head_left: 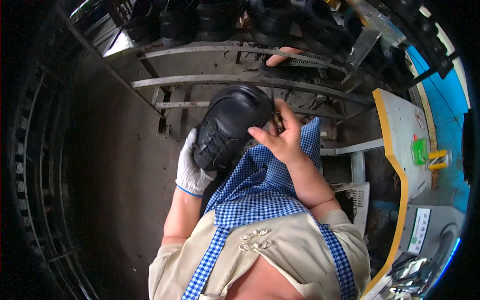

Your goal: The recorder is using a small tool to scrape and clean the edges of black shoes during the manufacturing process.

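Note:
A black laced shoe point(229, 125) is held over my lap, its toe pointing away from me. My left hand point(192, 167), in a white knit glove, grips it from the left side at the laces. My bare right hand point(280, 136) pinches a thin brush-like tool point(274, 112) against the right side of the shoe's toe. A blue-and-white checked apron point(260, 192) lies under both hands.
Curved metal rails point(220, 79) of a conveyor run across in front, with several black shoes point(210, 20) on the rack behind. Another person's hand point(281, 56) reaches in at the top. A grey machine table with a yellow edge point(397, 165) stands on the right.

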`<action>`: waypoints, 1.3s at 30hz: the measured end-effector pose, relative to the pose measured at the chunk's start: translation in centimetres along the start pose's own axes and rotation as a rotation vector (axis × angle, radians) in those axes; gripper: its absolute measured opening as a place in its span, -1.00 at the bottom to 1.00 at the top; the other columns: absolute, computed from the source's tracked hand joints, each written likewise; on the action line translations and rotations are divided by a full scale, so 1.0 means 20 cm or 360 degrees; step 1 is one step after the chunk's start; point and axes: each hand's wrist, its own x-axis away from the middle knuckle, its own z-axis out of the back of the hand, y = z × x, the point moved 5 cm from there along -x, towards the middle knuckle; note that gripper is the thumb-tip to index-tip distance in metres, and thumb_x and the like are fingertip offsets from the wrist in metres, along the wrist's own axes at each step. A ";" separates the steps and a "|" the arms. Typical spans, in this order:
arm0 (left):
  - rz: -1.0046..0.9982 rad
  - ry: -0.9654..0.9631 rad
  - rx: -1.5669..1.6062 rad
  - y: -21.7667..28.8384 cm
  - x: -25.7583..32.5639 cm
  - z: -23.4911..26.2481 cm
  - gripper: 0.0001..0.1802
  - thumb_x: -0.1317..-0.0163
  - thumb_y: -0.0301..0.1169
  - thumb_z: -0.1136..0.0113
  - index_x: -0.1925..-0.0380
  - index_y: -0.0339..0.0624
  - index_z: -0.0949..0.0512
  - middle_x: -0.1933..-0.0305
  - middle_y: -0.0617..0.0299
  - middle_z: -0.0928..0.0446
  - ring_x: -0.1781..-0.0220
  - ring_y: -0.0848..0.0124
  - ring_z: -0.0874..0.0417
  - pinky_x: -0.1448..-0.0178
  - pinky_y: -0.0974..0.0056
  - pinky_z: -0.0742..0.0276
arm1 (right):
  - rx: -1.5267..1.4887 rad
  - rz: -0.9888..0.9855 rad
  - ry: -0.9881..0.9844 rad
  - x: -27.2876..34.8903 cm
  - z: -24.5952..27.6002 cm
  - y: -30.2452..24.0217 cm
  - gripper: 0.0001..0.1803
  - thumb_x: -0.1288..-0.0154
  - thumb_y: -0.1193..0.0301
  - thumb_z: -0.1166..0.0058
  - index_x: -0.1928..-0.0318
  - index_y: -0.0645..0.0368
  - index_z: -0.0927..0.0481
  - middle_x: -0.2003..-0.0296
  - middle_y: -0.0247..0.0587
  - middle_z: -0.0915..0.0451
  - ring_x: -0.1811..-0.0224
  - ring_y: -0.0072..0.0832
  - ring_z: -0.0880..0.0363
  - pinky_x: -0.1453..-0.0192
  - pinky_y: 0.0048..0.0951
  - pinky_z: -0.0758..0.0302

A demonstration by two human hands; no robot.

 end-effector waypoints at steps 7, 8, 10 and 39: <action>0.0254 -0.0308 -0.0385 -0.01 0.18 0.18 -0.38 -0.26 0.07 0.04 -0.13 -0.18 -0.36 -0.08 0.11 -0.50 -0.04 0.23 -0.55 -0.09 0.20 -0.50 | 0.0076 0.0070 0.0042 -0.06 -0.04 -0.07 -0.56 0.06 0.47 -0.32 0.21 0.20 -0.35 0.39 -0.42 -0.41 0.45 -0.78 -0.32 0.41 -0.75 -0.27; 0.0254 -0.0318 -0.0391 0.01 0.21 0.19 -0.38 -0.26 0.07 0.04 -0.13 -0.18 -0.36 -0.08 0.11 -0.50 -0.04 0.23 -0.55 -0.09 0.20 -0.50 | 0.0032 0.0003 0.0055 -0.05 -0.04 -0.04 -0.57 0.04 0.43 -0.32 0.21 0.22 -0.35 0.37 -0.33 -0.45 0.40 -0.70 -0.42 0.36 -0.67 -0.40; -0.0367 -0.0181 -0.1245 0.12 0.26 0.17 -0.39 -0.21 -0.03 -0.11 -0.11 -0.24 -0.36 -0.01 0.07 -0.51 -0.04 0.23 -0.55 -0.11 0.19 -0.48 | -0.0156 -0.0053 0.0114 -0.05 -0.05 0.02 -0.58 0.00 0.41 -0.29 0.20 0.23 -0.35 0.34 -0.25 -0.51 0.35 -0.61 -0.53 0.28 -0.59 -0.52; -0.2387 0.0046 -0.0499 1.26 0.48 -0.42 -0.51 -0.17 -0.33 -0.15 -0.10 -0.28 -0.39 -0.20 0.04 -0.32 -0.17 0.17 -0.39 -0.18 0.20 -0.43 | -0.0395 -0.0269 -0.0127 0.07 -0.01 0.22 -0.68 -0.21 0.44 -0.20 0.09 0.21 -0.40 0.37 -0.44 -0.48 0.33 -0.76 -0.43 0.25 -0.67 -0.41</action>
